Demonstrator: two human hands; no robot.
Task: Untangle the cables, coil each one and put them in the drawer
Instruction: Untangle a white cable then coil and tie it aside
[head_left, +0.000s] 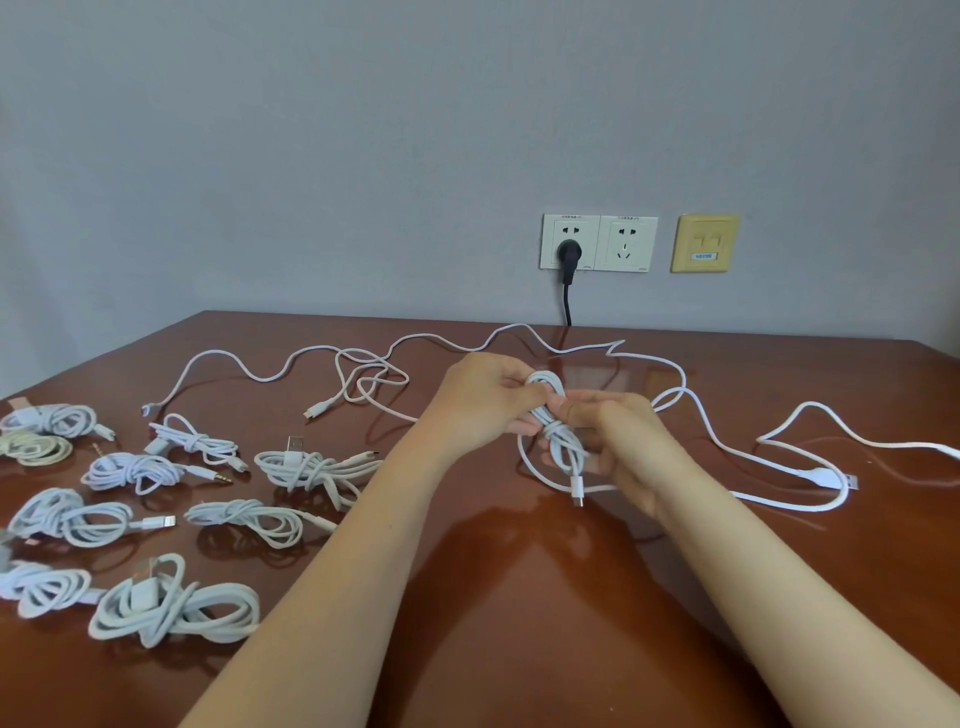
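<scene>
Slim white cable coil (551, 415) held just above glossy brown wooden surface (519, 597), centre. Left hand (488, 402) grip pinches coil top; right hand (610, 441) grip curled round wrapped waist. Best: loops pinched tight, tail wound snug, dangling plug end (577, 491) tucked.

Nine coiled cables (171, 603) on table (519, 597); two white sockets (626, 244)

You can read no text here. The small print along the top of the wall sockets (598, 234) is too blurred. So is the label (705, 255) on the yellow wall plate (705, 228).
</scene>
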